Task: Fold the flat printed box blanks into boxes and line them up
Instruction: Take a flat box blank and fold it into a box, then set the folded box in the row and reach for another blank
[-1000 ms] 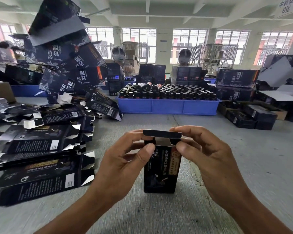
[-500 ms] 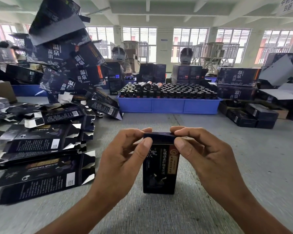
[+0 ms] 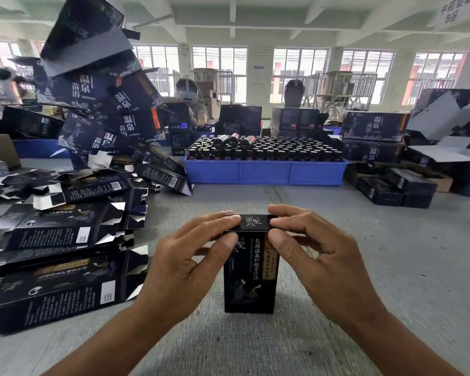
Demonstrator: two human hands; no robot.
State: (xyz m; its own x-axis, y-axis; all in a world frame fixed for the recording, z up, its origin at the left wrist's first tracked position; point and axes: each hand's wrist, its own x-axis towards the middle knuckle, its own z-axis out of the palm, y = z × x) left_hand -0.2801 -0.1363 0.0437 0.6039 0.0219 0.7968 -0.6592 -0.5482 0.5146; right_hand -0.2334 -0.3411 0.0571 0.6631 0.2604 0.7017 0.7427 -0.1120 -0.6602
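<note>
Both grips pinching upright box (image 3: 249,278), grey felt table (image 3: 391,267), windowed workshop

Two bare forearms enter from the bottom edge. No sleeve covers them as far as the picture shows. The left hand (image 3: 186,270) and the right hand (image 3: 323,263) have no gloves, rings or watch. The fingernails are short and plain.

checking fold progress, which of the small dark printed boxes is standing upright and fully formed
The box standing upright between the left hand and right hand, top flap down. The blanks stacked to its left lie flat and unfolded.
</note>
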